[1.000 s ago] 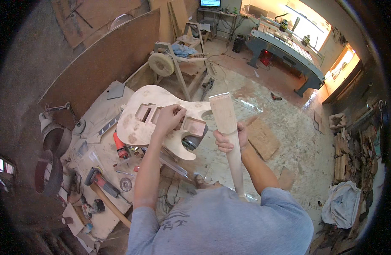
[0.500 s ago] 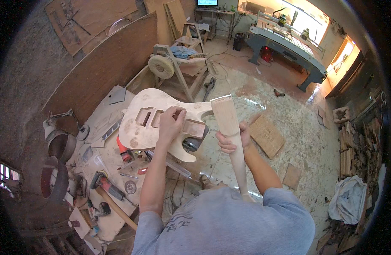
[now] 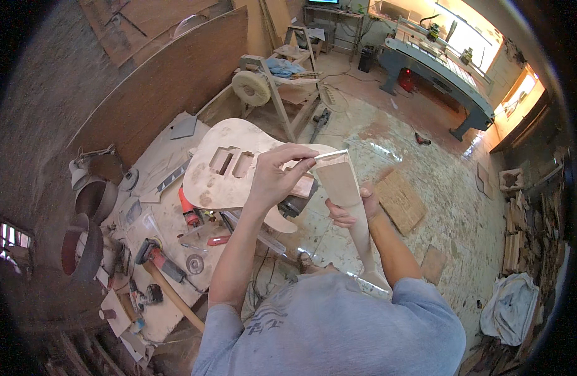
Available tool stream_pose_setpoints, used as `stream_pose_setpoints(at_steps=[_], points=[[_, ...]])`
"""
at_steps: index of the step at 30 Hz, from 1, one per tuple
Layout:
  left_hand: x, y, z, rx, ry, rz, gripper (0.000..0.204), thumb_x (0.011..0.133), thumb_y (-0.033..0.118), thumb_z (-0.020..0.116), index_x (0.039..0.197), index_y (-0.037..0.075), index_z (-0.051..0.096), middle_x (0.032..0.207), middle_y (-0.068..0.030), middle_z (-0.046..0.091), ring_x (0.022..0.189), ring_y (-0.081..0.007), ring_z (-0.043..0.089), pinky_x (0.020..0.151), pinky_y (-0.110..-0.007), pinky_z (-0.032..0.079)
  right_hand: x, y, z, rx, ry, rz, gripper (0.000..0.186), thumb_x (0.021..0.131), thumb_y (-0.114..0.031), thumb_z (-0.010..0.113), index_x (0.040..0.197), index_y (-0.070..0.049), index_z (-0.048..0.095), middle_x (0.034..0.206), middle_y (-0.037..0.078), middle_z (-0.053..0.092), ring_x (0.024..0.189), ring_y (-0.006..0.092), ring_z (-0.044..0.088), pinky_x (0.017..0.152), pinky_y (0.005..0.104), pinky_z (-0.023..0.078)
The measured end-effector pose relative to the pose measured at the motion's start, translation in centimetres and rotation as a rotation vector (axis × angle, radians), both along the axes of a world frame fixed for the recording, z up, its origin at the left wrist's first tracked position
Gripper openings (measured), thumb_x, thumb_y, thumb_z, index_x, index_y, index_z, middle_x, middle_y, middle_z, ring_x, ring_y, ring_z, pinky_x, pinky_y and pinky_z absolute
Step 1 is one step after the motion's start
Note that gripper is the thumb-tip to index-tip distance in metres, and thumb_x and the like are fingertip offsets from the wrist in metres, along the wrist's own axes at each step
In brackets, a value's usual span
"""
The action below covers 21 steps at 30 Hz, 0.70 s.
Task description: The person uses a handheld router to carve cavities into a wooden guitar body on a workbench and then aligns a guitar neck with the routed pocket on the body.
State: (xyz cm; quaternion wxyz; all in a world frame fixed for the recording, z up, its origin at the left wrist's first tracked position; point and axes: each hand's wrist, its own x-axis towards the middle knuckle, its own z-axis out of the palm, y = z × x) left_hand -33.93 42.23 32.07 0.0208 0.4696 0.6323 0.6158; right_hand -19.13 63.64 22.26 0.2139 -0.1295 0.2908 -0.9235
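A bare wooden guitar neck (image 3: 340, 182) stands tilted in front of me, its squared heel end up and its far end near my shirt. My right hand (image 3: 356, 207) is wrapped round the shaft below the heel. At the heel's left corner, the thumb and fingertips of my left hand (image 3: 281, 170) pinch together against the edge; whether they also hold something small I cannot make out. Behind that hand lies an unpainted guitar body (image 3: 219, 178) with routed pockets. My left hand and forearm hide part of its middle, and a dark support shows beneath it.
On the left bench, a red angle grinder (image 3: 160, 260), a cordless drill (image 3: 147, 294) and sanding belts (image 3: 83, 250) lie about. A wooden stand with a buffing wheel (image 3: 251, 88) is beyond. A wooden board (image 3: 398, 199) lies on the floor; a large machine table (image 3: 439, 72) stands far right.
My left hand has moved from above the guitar body, rightward to the neck's heel corner. The neck has shifted slightly right and down, still in my right hand. The whole view has shifted a little.
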Motion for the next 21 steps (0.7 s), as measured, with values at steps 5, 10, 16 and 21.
stream_pose_setpoints(at_steps=[5,10,16,21], points=[[0.3,-0.7,0.0,0.091,0.136,0.034,0.020,0.087,0.000,0.080,0.107,0.005,0.080,0.105,-0.0095,0.078,0.095,-0.0191,0.074,0.082,-0.031,0.058,0.1,-0.1,0.8,0.055,-0.001,-0.009,0.081,0.078,-0.053,0.069,0.140,-0.003,0.054,0.078,0.009,0.050,0.052,0.0159,0.046,0.045,0.0310,0.040],[0.3,-1.4,1.5,0.079,0.492,0.128,0.022,0.084,-0.001,0.081,0.104,0.007,0.080,0.101,-0.0090,0.078,0.093,-0.0218,0.074,0.080,-0.033,0.058,0.8,0.4,2.2,0.163,-0.060,-0.058,0.084,0.073,-0.052,0.079,0.134,0.000,0.055,0.084,0.010,0.055,0.055,0.0167,0.051,0.050,0.0313,0.039],[0.6,-2.2,1.0,0.042,0.163,0.085,0.014,0.090,0.007,0.079,0.104,0.003,0.079,0.103,-0.0079,0.078,0.091,-0.0157,0.072,0.080,-0.029,0.056,1.5,1.0,3.9,0.505,-0.033,-0.199,0.101,0.060,-0.048,0.085,0.145,0.000,0.058,0.091,0.011,0.062,0.068,0.0170,0.059,0.057,0.0284,0.045],[1.1,-2.9,0.3,0.038,-0.499,-0.279,0.020,0.096,0.013,0.077,0.108,-0.003,0.078,0.101,-0.0087,0.078,0.092,-0.0123,0.072,0.082,-0.028,0.057,1.2,-0.1,6.7,0.964,0.253,-0.403,0.109,0.059,-0.054,0.082,0.152,-0.003,0.055,0.124,0.014,0.071,0.108,0.0242,0.067,0.086,0.0325,0.053]])
